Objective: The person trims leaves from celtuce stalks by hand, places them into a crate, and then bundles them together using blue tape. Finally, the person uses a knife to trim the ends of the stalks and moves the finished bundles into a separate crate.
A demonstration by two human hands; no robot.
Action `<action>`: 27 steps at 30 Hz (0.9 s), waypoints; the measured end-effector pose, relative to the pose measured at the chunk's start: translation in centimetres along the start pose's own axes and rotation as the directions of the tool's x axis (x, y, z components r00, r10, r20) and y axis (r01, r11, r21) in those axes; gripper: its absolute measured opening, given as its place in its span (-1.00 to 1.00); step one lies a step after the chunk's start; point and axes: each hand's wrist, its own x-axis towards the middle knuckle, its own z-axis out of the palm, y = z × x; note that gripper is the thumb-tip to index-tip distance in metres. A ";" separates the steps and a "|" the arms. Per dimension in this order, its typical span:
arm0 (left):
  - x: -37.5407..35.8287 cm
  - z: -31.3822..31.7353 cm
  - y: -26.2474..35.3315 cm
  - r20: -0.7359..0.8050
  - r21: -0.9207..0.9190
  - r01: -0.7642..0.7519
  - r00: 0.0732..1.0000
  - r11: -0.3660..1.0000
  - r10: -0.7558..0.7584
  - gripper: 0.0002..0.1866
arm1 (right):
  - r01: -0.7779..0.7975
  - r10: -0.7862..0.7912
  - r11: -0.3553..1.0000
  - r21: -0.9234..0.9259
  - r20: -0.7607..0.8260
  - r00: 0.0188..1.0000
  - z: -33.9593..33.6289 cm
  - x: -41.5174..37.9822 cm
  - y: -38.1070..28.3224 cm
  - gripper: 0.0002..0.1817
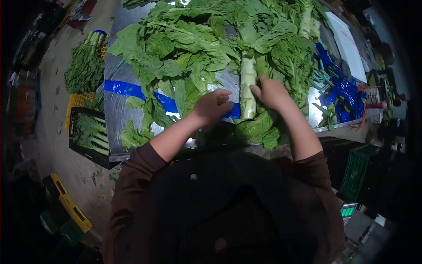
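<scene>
A pale green celtuce stalk (248, 86), leafy at its far end, lies lengthwise in front of me on the metal table (115, 101). It crosses a strip of blue tape (125, 88). My left hand (214, 105) is over the tape, left of the stalk and apart from it. Its fingers are loosely bent, with a gap between them and the thumb. At the stalk's right edge is my right hand (272, 91), thumb against or very close to it, fingers curled. A blurred bit of green shows just beyond those fingertips; what they grip is hidden.
Loose celtuce leaves (189, 39) cover much of the table. More blue tape (347, 97) lies bunched at the right, near a white board (347, 46). On the floor at left, a black crate (90, 136) holds stalks, with a leafy bundle (85, 66) behind it.
</scene>
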 end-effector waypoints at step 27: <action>-4.0 -5.5 9.9 0.114 -0.190 0.220 0.973 0.957 -0.202 -0.43 | -0.100 -0.209 -0.492 0.865 -0.006 0.978 -4.2 7.8 -9.7 -0.38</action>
